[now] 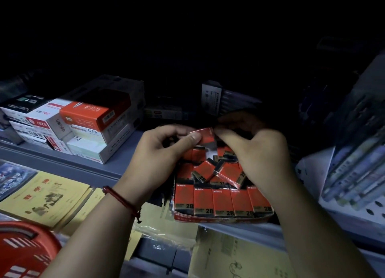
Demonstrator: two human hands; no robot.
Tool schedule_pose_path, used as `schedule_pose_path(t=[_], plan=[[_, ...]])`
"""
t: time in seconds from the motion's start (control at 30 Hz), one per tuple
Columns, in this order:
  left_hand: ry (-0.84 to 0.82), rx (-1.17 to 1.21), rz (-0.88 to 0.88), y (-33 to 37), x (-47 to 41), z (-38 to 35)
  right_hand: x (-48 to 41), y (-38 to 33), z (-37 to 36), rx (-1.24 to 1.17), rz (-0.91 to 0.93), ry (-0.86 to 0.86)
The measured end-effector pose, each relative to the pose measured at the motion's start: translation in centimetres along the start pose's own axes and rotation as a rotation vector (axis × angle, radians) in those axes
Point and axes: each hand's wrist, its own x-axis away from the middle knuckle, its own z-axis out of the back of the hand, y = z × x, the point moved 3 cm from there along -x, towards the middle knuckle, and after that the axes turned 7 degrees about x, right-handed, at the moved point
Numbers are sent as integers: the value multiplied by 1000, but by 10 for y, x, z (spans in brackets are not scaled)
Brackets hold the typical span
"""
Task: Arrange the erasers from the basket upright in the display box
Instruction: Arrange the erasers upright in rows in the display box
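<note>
So on my feed both hands are up over the display box [220,219], which sits on a shelf ledge [245,230] around 5 o'clock. The left hand [160,154] pinches one end of a red eraser [206,137] between thumb and forefinger, with the other fingers curled in. The right hand [262,152] pinches the opposite end with its fingertips, though it's dim there and I can't make out every finger. The eraser is in the air, just above the back of the box.

The front row of erasers [224,202] stands upright, 2B labels facing me. Behind it a loose pile [216,171] lies tilted every which way. The red basket [25,250] is down at 7 o'clock, only partly in shot. There are stacked cartons [87,121] at 9 o'clock and yellow booklets [48,196] at 8.
</note>
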Motion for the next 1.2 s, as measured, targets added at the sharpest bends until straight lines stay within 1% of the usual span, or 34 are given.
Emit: schedule_pose_path(t=[0.07,0.13,0.23,0.3,0.4,0.5,0.57,0.67,0.73,0.8,0.87,0.93,1.0,1.07,1.13,1.2], plan=[[-21,4,18,0,1,3,0,6,6,-51,-150,71],[-18,-92,2,-3,-1,9,1,12,12,-89,-297,108],[-45,-323,-53,-6,0,14,0,12,17,-131,-357,89],[-56,-412,-113,-6,4,14,-1,12,17,-127,-368,57],[-52,-497,-192,-5,8,14,0,9,17,-99,-342,9],[-30,-499,-204,-1,10,14,-2,7,16,19,-257,-27],[-43,-431,-174,0,10,16,-2,8,16,87,-239,-61],[-158,-338,-87,5,12,16,-3,6,16,164,-153,-99],[-212,-325,-47,8,13,15,-1,4,15,262,-93,-173],[-182,-404,-86,13,10,11,-1,4,16,341,-96,-218],[-139,-575,-180,19,4,3,-1,4,14,392,-100,-222],[-178,-729,-240,21,-2,-11,-3,5,9,430,-69,-230],[-212,-769,-224,17,-5,-22,-4,6,2,492,-35,-242],[-179,-796,-219,12,-6,-25,-6,7,-1,517,-51,-252],[-138,-742,-240,8,-9,-23,-6,6,0,528,-81,-277],[-99,-611,-230,5,-11,-22,-7,4,-1,534,-103,-308]])
